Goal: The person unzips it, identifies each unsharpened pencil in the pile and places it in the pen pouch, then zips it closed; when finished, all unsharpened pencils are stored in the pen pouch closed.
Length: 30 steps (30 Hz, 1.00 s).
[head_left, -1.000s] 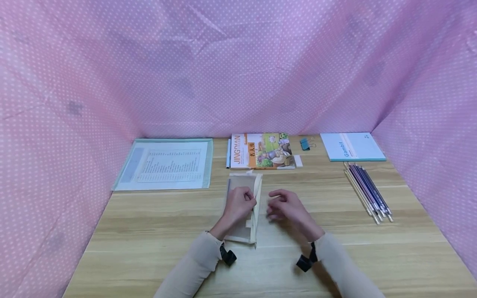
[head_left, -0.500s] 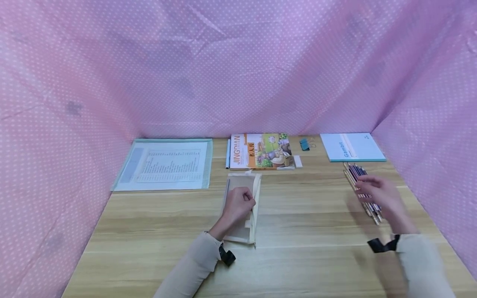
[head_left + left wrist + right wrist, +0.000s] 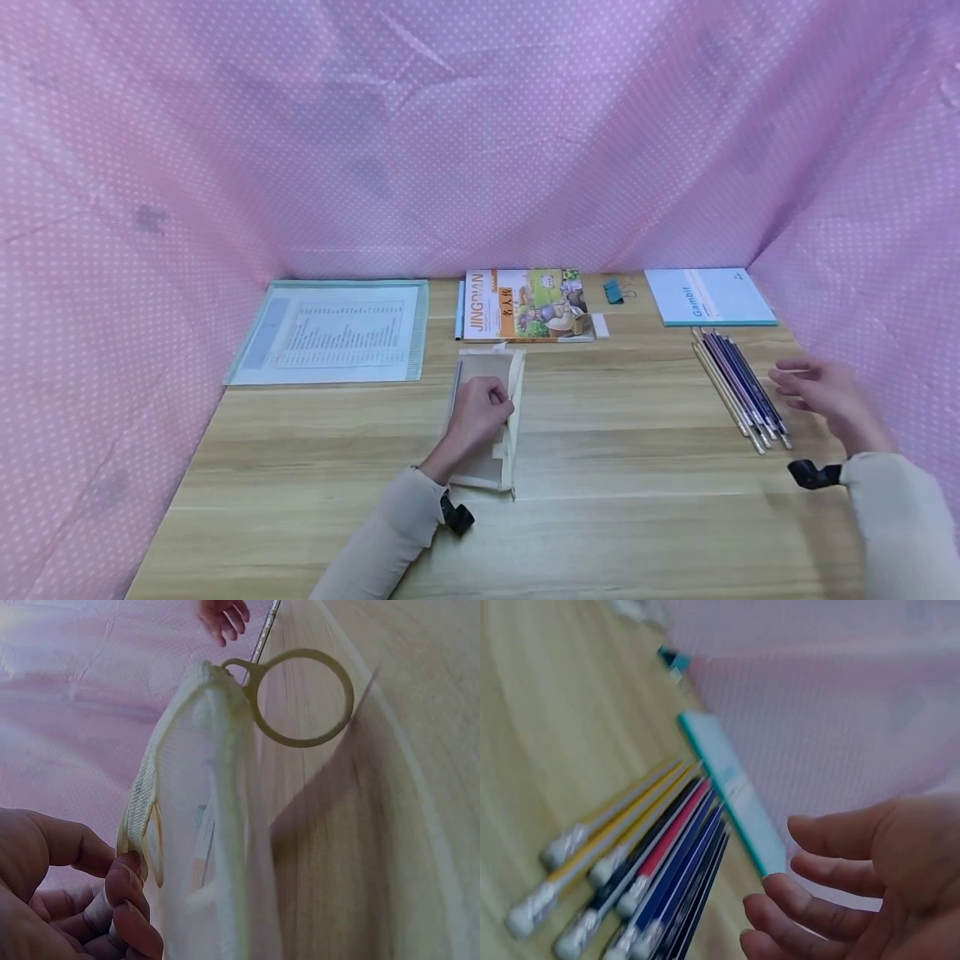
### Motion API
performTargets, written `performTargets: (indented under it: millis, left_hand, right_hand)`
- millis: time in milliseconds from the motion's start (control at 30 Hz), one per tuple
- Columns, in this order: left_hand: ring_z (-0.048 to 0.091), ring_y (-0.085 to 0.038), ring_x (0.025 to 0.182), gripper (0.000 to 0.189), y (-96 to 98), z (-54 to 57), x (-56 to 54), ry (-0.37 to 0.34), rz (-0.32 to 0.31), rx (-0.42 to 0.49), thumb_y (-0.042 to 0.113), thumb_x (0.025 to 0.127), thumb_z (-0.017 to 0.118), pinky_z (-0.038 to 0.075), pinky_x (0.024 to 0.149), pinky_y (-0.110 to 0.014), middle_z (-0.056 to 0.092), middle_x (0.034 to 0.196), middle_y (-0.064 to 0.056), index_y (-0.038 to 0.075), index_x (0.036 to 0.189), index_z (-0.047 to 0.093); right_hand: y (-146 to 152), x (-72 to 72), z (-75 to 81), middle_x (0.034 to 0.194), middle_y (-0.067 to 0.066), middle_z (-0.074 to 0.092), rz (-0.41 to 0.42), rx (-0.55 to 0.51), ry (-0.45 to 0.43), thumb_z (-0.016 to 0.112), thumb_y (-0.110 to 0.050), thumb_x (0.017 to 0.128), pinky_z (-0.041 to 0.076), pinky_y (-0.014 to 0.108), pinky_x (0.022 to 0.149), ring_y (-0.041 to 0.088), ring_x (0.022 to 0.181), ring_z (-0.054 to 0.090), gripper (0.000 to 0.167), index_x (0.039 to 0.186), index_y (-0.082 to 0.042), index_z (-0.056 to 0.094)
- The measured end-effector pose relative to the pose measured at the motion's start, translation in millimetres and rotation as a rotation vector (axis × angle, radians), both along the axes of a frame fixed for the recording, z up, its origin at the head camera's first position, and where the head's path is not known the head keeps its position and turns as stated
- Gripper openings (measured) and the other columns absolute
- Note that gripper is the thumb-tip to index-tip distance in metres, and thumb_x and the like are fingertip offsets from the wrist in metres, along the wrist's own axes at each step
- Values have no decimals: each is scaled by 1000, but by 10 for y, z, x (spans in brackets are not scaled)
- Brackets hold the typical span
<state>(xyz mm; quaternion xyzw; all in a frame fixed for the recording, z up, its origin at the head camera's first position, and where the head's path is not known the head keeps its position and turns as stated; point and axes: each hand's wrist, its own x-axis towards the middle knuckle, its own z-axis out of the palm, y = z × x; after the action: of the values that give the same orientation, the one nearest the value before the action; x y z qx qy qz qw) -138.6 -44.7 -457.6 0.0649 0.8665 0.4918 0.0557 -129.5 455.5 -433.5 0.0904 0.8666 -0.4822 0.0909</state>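
Note:
My left hand (image 3: 477,411) pinches the zipped edge of a see-through mesh pencil pouch (image 3: 486,367) with cream trim. In the left wrist view the pouch's zip edge (image 3: 142,796) sits between thumb and fingers, and a slit shows beside them. A ring-shaped pull (image 3: 341,671) hangs at the pouch's far end. My right hand (image 3: 834,398) is just right of a bundle of pencils (image 3: 738,387), apart from them, its fingers loosely bent and holding nothing. The right wrist view shows several yellow, black, red and blue pencils (image 3: 660,855) with white eraser ends.
At the back stand a picture-covered book (image 3: 528,304), a white eraser (image 3: 600,325), a teal binder clip (image 3: 613,291) and a pale blue Gambit notebook (image 3: 712,296). A file pouch with printed paper (image 3: 337,333) lies left. Pink dotted cloth (image 3: 480,142) walls the table.
My right hand has swung from beside the pouch, over the pencils, to their right side. The left hand keeps its pinch on the pouch, which has barely shifted.

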Motion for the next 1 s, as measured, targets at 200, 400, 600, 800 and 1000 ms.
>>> performTargets:
  millis: [200, 400, 600, 800, 1000]
  left_hand:
    - [47, -7, 49, 14, 7, -4, -2, -8, -7, -3, -1, 82, 63, 35, 45, -19, 54, 58, 3, 4, 69, 65]
    - [47, -7, 49, 14, 10, 5, 12, -8, -11, 3, -1, 82, 63, 35, 45, -19, 53, 57, 3, 4, 69, 65]
    - [46, -7, 48, 15, 8, -1, 13, 8, -4, -5, -1, 82, 63, 34, 45, -19, 53, 56, 3, 4, 68, 64]
    - [46, -7, 49, 15, 4, -3, 10, -9, -7, -4, -1, 83, 63, 34, 45, -19, 52, 57, 3, 5, 69, 65]
    - [47, -7, 49, 15, 4, 1, 5, -2, -11, -11, -1, 83, 63, 34, 45, -18, 53, 57, 3, 5, 69, 65]
  right_hand:
    - [108, -89, -229, 91, 13, 73, 80, 284, -9, 59, -21, 99, 52, 23, 62, -7, 70, 57, 56, 129, 24, 43]
    - [160, -125, -323, 101, 33, 68, 92, 415, 36, 62, -19, 97, 48, 19, 61, -10, 69, 52, 47, 122, 21, 53]
    - [186, -165, -314, 97, 31, 69, 112, 488, 59, 62, -15, 96, 44, 16, 61, -8, 70, 52, 40, 117, 19, 58]
    - [239, -153, -327, 98, 34, 68, 98, 547, 109, 61, -6, 92, 42, 19, 61, 1, 73, 54, 30, 110, 18, 62]
    - [361, -126, -313, 98, 35, 68, 79, 577, 107, 60, -4, 91, 40, 24, 63, 8, 72, 55, 27, 107, 17, 63]
